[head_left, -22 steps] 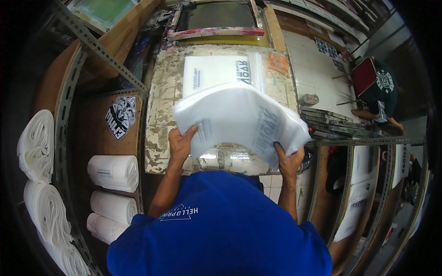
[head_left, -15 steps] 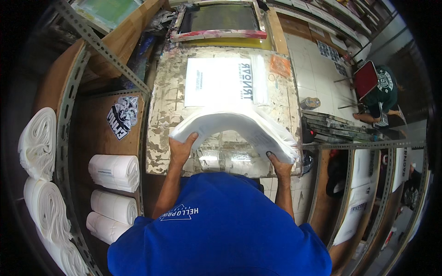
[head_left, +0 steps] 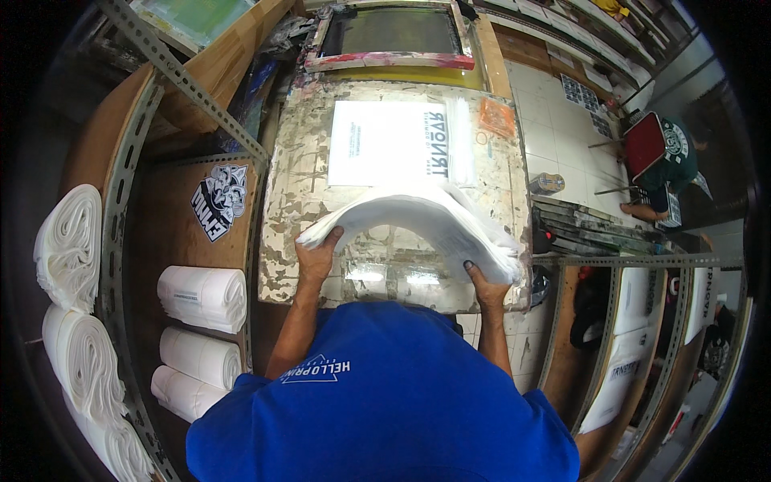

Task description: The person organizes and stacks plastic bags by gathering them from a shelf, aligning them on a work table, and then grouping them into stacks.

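Both my hands hold one thick stack of white printed sheets point(head_left: 418, 218), which sags in an arch above the near half of the paint-stained print table point(head_left: 297, 201). My left hand point(head_left: 316, 255) grips the stack's left end from beneath. At the right end, my right hand point(head_left: 482, 285) grips the lower edge. Beyond the stack a single white sheet with dark lettering point(head_left: 389, 143) lies flat on the table. A framed printing screen point(head_left: 391, 36) is tilted up at the table's far end. My blue shirt fills the lower middle of the view.
Rolls of white material point(head_left: 202, 297) lie on wooden shelves at left, with bigger rolls point(head_left: 68, 249) further out. A tape roll point(head_left: 549, 183) sits on the tiled floor at right. Another person in green point(head_left: 671, 157) crouches far right. A drying rack with printed sheets point(head_left: 622, 353) stands lower right.
The stack has come down from a raised, fanned position toward the table's near edge. It now bows lower between my hands. The flat sheet behind it has come fully into view.
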Action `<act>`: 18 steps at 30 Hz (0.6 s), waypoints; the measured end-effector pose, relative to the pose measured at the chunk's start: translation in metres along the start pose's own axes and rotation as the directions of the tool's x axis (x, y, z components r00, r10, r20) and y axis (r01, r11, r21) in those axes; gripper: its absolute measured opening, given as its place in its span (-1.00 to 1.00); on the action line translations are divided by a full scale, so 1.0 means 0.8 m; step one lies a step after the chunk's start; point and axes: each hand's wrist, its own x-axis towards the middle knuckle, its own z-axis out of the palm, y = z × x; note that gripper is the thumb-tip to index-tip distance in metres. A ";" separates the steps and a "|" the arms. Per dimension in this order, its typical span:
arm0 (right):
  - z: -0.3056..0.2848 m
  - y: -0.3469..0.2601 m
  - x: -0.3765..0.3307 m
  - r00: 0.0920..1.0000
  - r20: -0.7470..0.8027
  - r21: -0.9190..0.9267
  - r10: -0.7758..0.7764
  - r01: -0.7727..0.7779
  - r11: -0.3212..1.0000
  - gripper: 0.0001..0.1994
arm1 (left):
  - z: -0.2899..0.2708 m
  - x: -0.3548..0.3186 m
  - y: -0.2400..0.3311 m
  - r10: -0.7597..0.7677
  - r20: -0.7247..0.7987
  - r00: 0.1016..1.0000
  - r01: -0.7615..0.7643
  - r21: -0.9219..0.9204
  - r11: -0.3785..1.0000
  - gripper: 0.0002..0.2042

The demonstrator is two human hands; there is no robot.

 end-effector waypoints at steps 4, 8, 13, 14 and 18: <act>0.015 -0.004 0.009 0.994 0.043 0.031 0.098 -0.099 0.995 -0.52 | -0.003 0.010 -0.033 -0.023 0.052 0.998 0.028 -0.101 0.995 -0.68; 0.022 0.000 0.032 0.979 -0.043 0.039 0.197 -0.196 0.980 -0.42 | 0.000 0.025 -0.038 -0.050 0.000 0.999 0.050 0.000 0.999 -0.68; 0.046 -0.077 0.117 0.965 0.037 -0.161 0.259 -0.250 0.955 -0.63 | -0.015 0.093 0.030 -0.204 0.120 0.971 0.168 0.257 0.952 -0.66; 0.054 -0.083 0.141 0.954 0.088 -0.158 0.285 -0.269 0.950 -0.63 | -0.020 0.117 0.025 -0.232 0.152 0.961 0.201 0.195 0.960 -0.65; 0.098 -0.095 0.253 0.873 0.271 -0.184 0.406 -0.367 0.912 -0.59 | -0.011 0.208 0.047 -0.294 0.248 0.923 0.268 0.135 0.954 -0.65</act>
